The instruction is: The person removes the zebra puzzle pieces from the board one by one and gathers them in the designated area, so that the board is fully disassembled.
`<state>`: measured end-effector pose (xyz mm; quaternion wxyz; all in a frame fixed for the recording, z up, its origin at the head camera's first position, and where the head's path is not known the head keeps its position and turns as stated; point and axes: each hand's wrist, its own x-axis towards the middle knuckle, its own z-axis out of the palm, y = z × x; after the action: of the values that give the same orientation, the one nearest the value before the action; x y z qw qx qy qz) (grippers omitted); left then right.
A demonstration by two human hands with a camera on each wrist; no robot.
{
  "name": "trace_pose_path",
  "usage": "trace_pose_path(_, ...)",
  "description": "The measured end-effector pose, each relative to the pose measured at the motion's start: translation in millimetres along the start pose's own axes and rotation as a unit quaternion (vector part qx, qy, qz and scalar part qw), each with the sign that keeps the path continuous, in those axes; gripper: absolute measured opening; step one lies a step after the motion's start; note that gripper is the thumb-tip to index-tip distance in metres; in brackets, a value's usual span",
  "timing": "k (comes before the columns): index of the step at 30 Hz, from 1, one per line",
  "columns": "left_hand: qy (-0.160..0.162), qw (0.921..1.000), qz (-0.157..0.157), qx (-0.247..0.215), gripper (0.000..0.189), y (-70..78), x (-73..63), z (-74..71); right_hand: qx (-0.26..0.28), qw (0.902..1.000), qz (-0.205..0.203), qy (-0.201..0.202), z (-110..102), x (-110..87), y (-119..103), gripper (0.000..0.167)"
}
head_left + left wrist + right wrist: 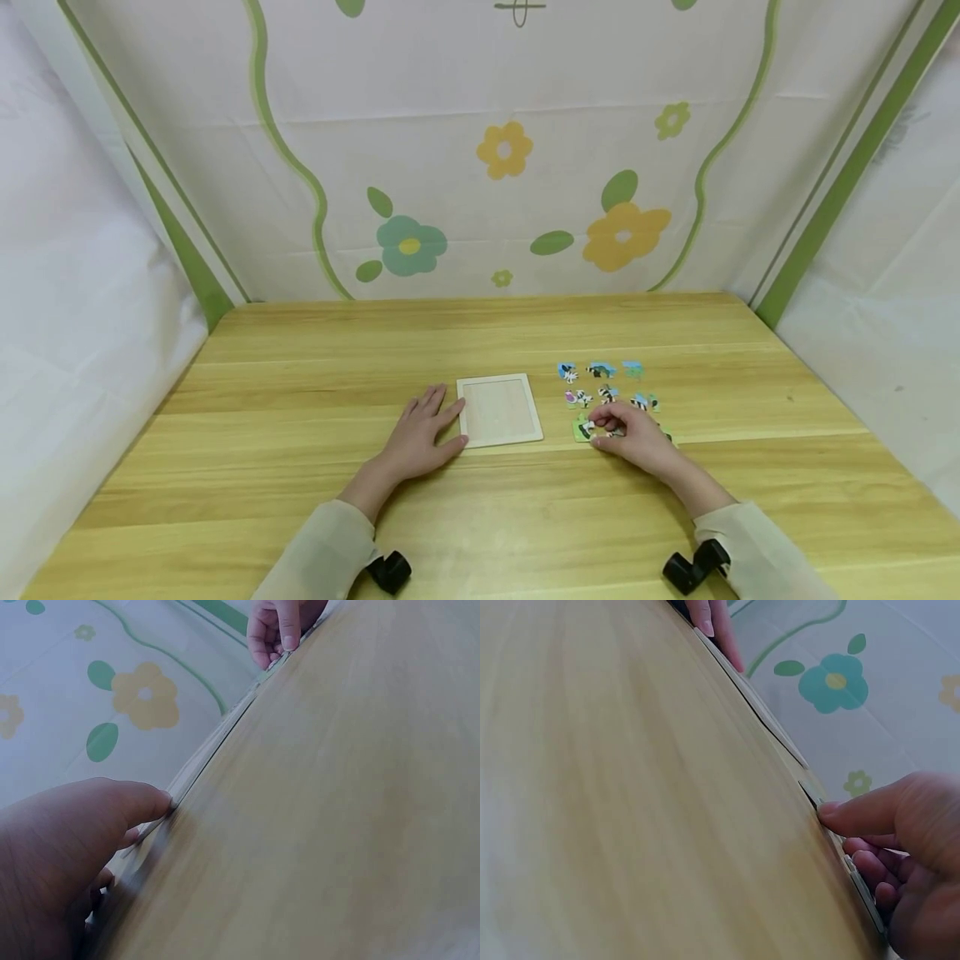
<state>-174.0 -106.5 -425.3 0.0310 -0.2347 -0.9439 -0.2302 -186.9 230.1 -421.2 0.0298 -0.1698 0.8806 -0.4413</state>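
Note:
A square wooden puzzle tray (538, 417) with a pale raised border lies flat on the table, its recess bare. My left hand (422, 435) rests at the tray's left side, fingers spread, thumb touching the lower left corner. To the right of the tray, my right hand (637, 435) is low over the bottom row of puzzle pieces. Its thumb and curled fingers pinch a green-edged puzzle piece (581, 432) at the row's left end. In the right wrist view the thumb (836, 816) presses on that piece's near edge. My right hand partly hides other pieces of this row.
Two more rows of small printed puzzle pieces lie beyond my right hand, among them a blue-topped piece (602, 369) and a pink-marked piece (576, 398). A flower-printed cloth (450, 167) stands behind the wooden table (300, 350), with white cloth at both sides.

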Motion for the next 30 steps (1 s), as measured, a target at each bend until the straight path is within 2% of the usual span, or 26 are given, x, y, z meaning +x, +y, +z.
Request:
trace_pose_path(2, 0.002, 1.0, 0.001, 0.001, 0.056, -0.3, 0.3, 0.3, -0.007, 1.0, 0.002, 0.0, -1, -2.4, -11, 0.026)
trace_pose_path(5, 0.003, 1.0, 0.0, 0.002, 0.056, -1.0, 0.8, 0.9, -0.009, 1.0, 0.001, -0.001, -1, -2.8, -13, 0.026)
trace_pose_path(9, 0.003, 1.0, -0.001, 0.002, 0.056, -1.6, 0.7, 1.8, -0.01, 0.9999, -0.009, -0.003, -1, 0.1, -1, 0.028)
trace_pose_path(19, 0.006, 1.0, 0.006, 0.0, 0.055, 0.3, -0.2, -0.6, -0.034, 0.9993, -0.016, -0.004, -1, 1.4, -1, 0.027)
trace_pose_path(30, 0.006, 1.0, 0.005, 0.003, 0.054, -0.5, -0.1, -0.2, -0.006, 0.9997, -0.018, -0.012, -3, 1.3, 1, 0.031)
